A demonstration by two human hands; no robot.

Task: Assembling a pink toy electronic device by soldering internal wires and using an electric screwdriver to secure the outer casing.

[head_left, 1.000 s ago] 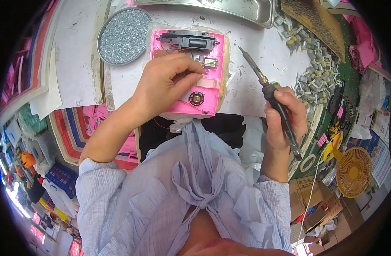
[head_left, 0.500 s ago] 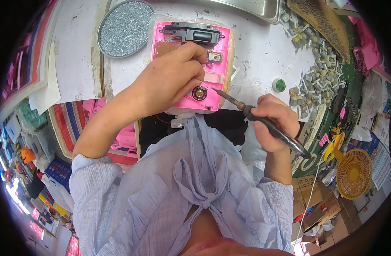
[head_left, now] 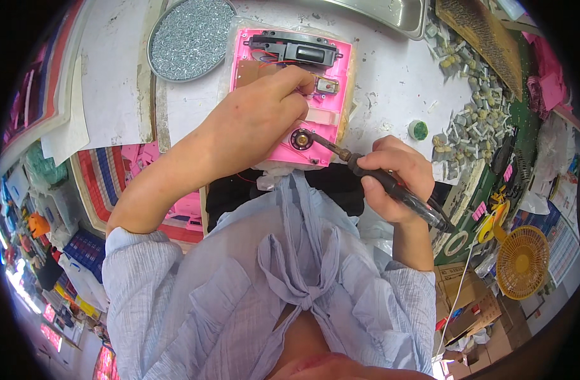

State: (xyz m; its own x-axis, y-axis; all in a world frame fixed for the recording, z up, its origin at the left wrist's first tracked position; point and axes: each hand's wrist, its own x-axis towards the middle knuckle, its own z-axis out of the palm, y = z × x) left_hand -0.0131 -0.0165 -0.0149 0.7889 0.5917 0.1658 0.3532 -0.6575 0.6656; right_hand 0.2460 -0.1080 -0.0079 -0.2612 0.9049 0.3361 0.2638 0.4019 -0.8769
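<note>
A pink plastic casing (head_left: 283,154) lies open-side up in front of me, on a padded, plastic-wrapped base. Inside are a black module (head_left: 309,53), a brown board (head_left: 246,73), a small metal-cased part (head_left: 327,85) and a round speaker (head_left: 301,139). My left hand (head_left: 255,117) rests over the casing, its fingers pinched on what looks like a thin wire beside the speaker; the fingertips are partly hidden. My right hand (head_left: 400,177) is wrapped round the handle of a soldering iron (head_left: 421,209). The iron's tip points left and meets the speaker's upper right edge.
A round tray (head_left: 192,41) full of small screws stands at the far left. A metal tray (head_left: 400,16) sits at the back. Right of the casing are a small green-filled pot (head_left: 417,130) and a heap of small metal parts (head_left: 470,126). A yellow basket (head_left: 523,261) is farther right.
The soldering iron has moved left and slightly down, bringing its tip from beside the speaker to its edge. My left hand stays pinched over the casing. The whole view has shifted slightly.
</note>
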